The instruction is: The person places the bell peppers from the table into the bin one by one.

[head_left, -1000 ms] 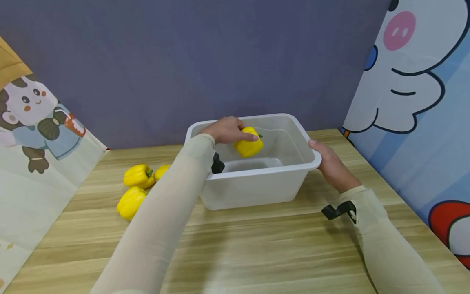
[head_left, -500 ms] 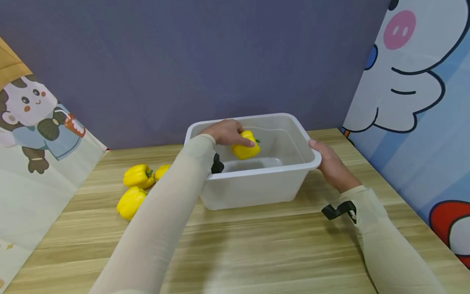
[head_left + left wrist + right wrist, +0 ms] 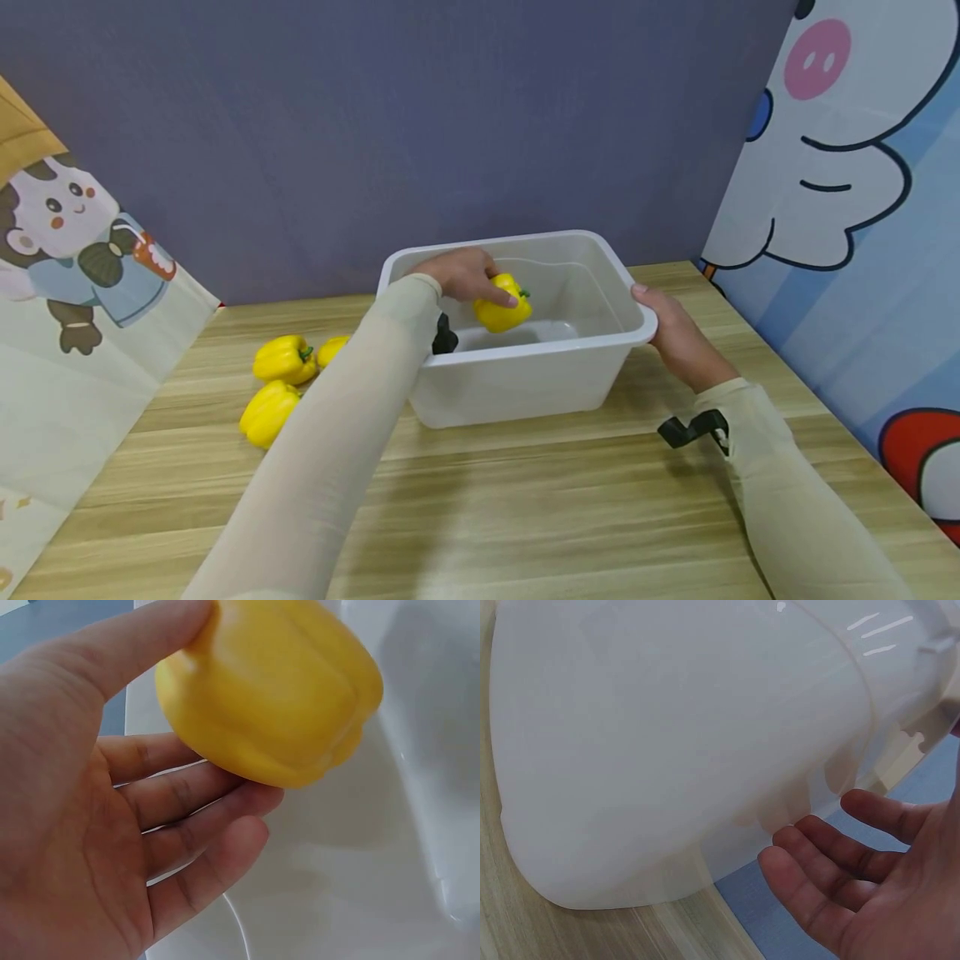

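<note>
A yellow bell pepper (image 3: 506, 317) is in my left hand (image 3: 461, 273), inside a white plastic bin (image 3: 517, 385) and below its rim. The left wrist view shows the thumb pressed on one side of the pepper (image 3: 277, 697), with fingers against its underside and the little finger free. My right hand (image 3: 681, 343) holds the bin's right front corner, thumb over the rim. Seen from the right wrist, its fingers (image 3: 802, 889) lie bent at the outer wall under the rim. More yellow bell peppers (image 3: 283, 360) lie left of the bin, one partly hidden by my left forearm.
The bin stands on a wood-grain table (image 3: 525, 508), close to a dark grey back panel (image 3: 420, 125). Cartoon-printed panels (image 3: 825, 200) flank both sides. Black straps (image 3: 693, 429) sit at the wrists.
My left hand has lowered the bell pepper slightly deeper into the bin. The right hand and bin stay put.
</note>
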### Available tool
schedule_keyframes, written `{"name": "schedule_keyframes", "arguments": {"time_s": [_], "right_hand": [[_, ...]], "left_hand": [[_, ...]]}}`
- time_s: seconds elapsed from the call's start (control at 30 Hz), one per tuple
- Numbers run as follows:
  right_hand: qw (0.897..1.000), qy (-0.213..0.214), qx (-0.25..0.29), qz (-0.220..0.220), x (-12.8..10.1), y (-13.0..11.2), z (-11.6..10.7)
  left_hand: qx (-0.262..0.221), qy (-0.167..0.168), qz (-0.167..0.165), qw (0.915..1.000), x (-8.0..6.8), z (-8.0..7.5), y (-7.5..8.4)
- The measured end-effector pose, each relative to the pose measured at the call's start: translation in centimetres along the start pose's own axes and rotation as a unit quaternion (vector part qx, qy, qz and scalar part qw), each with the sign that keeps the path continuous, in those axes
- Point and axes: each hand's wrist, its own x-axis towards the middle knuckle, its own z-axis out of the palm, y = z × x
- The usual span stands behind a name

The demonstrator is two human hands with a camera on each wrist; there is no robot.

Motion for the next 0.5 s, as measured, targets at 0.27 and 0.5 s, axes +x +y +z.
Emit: {"name": "schedule_keyframes", "arguments": {"time_s": [0.27, 0.5], "right_hand": [[1.000, 0.003, 0.004, -0.001, 0.00, -0.05, 0.07], [1.000, 0.005, 0.005, -0.003, -0.12, -0.04, 0.13]], "left_hand": [[0.028, -0.008, 0.001, 0.9996, -0.06, -0.04, -0.09], [0.035, -0.025, -0.011, 0.9990, -0.25, -0.03, 0.02]]}}
